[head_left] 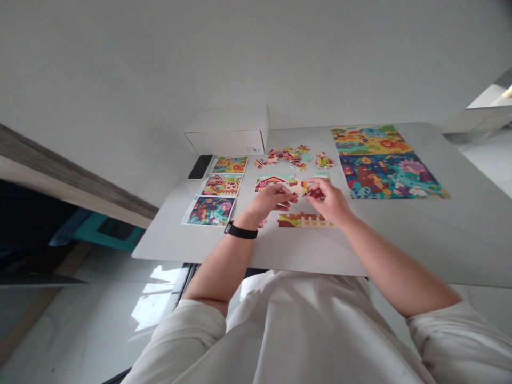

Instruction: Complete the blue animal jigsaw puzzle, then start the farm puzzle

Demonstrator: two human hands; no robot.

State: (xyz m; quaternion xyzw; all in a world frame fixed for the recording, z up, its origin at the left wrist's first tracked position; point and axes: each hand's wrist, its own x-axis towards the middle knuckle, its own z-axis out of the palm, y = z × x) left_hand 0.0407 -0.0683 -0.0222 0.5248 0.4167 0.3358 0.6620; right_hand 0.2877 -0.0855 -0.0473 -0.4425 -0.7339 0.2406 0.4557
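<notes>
Both hands meet over the partly joined jigsaw in the middle of the table. A cream and brown puzzle piece with a yellow part is between them. My right hand pinches its right side with thumb and fingertips. My left hand, a black band on its wrist, has its fingertips closed at the piece's lower left side. Behind the left hand lies a joined section with a red barn. A joined fence strip lies nearer me. The hands hide parts of the pieces under them.
Loose puzzle pieces lie scattered behind the hands. A printed picture sheet and a phone are at left, with a white box against the wall. Two finished-looking pictures lie at right on the table.
</notes>
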